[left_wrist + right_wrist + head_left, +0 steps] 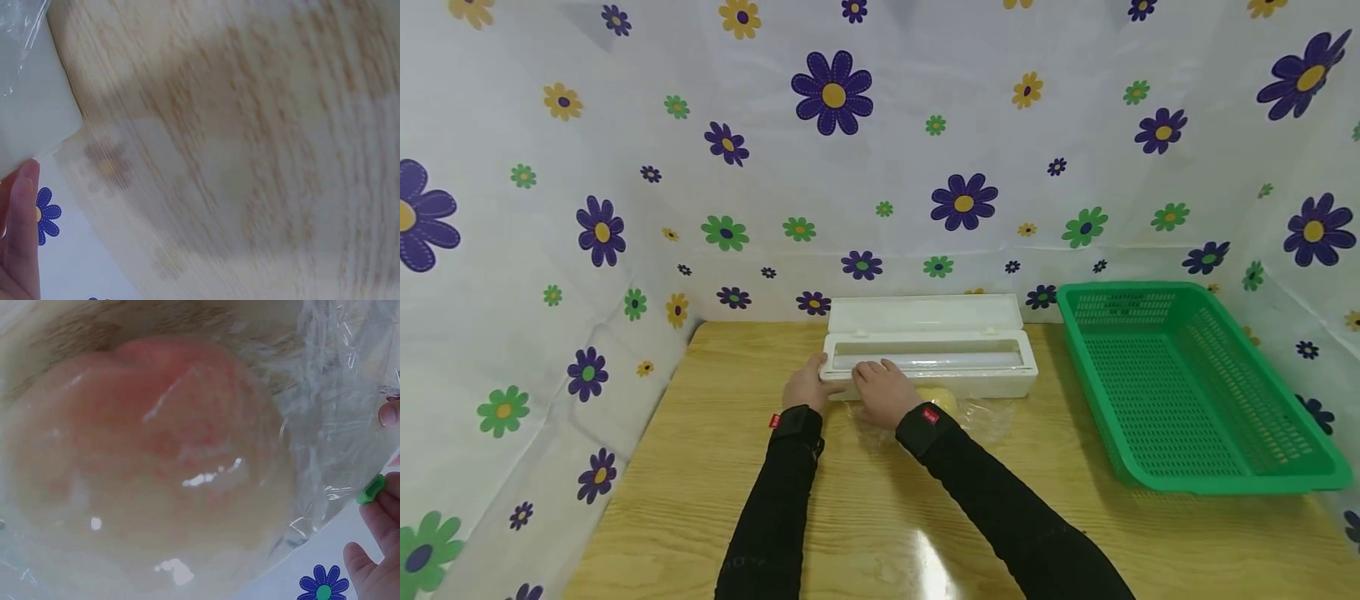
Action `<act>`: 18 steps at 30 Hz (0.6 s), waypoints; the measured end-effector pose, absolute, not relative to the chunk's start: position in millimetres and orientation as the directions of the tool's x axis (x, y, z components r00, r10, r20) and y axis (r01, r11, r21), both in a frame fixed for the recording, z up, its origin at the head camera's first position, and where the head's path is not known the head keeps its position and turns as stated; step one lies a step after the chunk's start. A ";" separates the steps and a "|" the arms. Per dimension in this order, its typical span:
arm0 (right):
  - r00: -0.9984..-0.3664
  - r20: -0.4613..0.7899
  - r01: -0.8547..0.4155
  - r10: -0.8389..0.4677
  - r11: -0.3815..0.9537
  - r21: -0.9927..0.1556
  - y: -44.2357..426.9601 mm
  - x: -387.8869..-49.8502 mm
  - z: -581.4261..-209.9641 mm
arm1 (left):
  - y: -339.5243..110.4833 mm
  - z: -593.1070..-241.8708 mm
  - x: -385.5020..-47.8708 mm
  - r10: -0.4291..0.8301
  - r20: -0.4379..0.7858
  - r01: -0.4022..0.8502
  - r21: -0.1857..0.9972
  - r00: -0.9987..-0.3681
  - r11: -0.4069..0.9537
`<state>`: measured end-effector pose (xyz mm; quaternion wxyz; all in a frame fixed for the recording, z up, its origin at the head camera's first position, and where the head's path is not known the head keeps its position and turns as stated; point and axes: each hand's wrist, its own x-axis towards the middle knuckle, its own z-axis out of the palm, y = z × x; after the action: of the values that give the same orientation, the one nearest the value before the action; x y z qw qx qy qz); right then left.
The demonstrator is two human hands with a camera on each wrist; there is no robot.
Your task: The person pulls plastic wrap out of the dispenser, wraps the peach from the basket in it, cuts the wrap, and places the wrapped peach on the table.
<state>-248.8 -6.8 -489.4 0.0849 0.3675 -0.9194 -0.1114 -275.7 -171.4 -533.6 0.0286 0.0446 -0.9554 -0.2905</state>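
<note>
Grained tabletop (655, 508), round peach (156, 462) beneath crinkled film (325, 431), oblong box (973, 385)

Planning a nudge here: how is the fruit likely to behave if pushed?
The fruit may well roll, being rounded, though the wrinkled film over it could drag. Its blushed, peach-like look suggests it may bruise. The film's glossy shine hints it might feel slippery.

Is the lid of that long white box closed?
No, the lid is swung back behind the white box, leaving the roll inside visible from the head view.
</note>
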 end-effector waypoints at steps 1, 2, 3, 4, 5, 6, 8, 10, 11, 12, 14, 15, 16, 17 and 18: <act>-0.714 0.077 -0.658 -0.696 0.704 0.268 -7.2 -249.0 -489.6 | -172.8 -532.5 -275.7 -0.100 0.020 -0.072 0.556 -0.995 0.828; -0.712 0.080 -0.659 -0.697 0.703 0.267 -7.8 -249.2 -489.7 | -173.8 -531.3 -275.4 -0.100 0.013 -0.076 0.556 -0.995 0.828; -0.711 0.083 -0.659 -0.698 0.703 0.270 -8.3 -249.3 -489.7 | -174.4 -529.3 -274.7 -0.100 0.004 -0.081 0.559 -0.995 0.825; -0.711 0.080 -0.659 -0.699 0.702 0.271 -7.4 -249.1 -490.5 | -173.2 -528.7 -273.6 -0.101 -0.008 -0.087 0.567 -0.995 0.819; -0.711 0.077 -0.660 -0.699 0.701 0.271 -6.6 -248.8 -491.0 | -172.1 -528.0 -272.5 -0.106 -0.019 -0.097 0.574 -0.994 0.813; -0.709 0.078 -0.663 -0.701 0.700 0.267 -5.8 -248.4 -491.2 | -171.5 -527.6 -271.5 -0.109 -0.026 -0.104 0.577 -0.994 0.810; -0.709 0.076 -0.666 -0.702 0.700 0.259 -4.4 -248.2 -491.3 | -171.2 -527.8 -270.3 -0.115 -0.025 -0.108 0.581 -0.993 0.807; -0.711 0.076 -0.666 -0.699 0.704 0.247 -2.9 -248.3 -490.6 | -172.0 -529.4 -270.5 -0.111 -0.021 -0.102 0.585 -0.994 0.804; -0.712 0.079 -0.666 -0.698 0.707 0.238 -2.1 -248.6 -490.5 | -172.8 -530.6 -271.0 -0.106 -0.017 -0.096 0.584 -0.994 0.806; -0.714 0.078 -0.667 -0.696 0.709 0.230 -1.3 -249.0 -490.3 | -173.6 -531.9 -271.7 -0.102 -0.009 -0.088 0.582 -0.995 0.809; -0.714 0.071 -0.671 -0.696 0.710 0.214 0.3 -250.1 -490.0 | -174.5 -533.1 -273.3 -0.097 -0.016 -0.088 0.587 -0.995 0.805; -0.715 0.068 -0.672 -0.696 0.710 0.208 1.2 -250.8 -489.9 | -174.7 -533.6 -274.1 -0.098 -0.018 -0.090 0.588 -0.995 0.804; -0.715 0.064 -0.675 -0.697 0.711 0.197 2.0 -251.5 -489.9 | -174.6 -533.3 -274.9 -0.101 -0.022 -0.094 0.590 -0.995 0.802; -0.715 0.060 -0.678 -0.697 0.711 0.185 3.0 -252.0 -489.8 | -174.0 -532.5 -275.7 -0.106 -0.027 -0.102 0.593 -0.994 0.799; -0.716 0.057 -0.680 -0.696 0.713 0.170 4.1 -252.4 -489.4 | -173.6 -532.4 -276.8 -0.110 -0.031 -0.107 0.595 -0.993 0.797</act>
<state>-252.4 4.1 -489.4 0.0583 0.3724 -0.9237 -0.0686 -276.8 -173.6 -532.4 0.0027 0.0572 -0.9478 -0.3137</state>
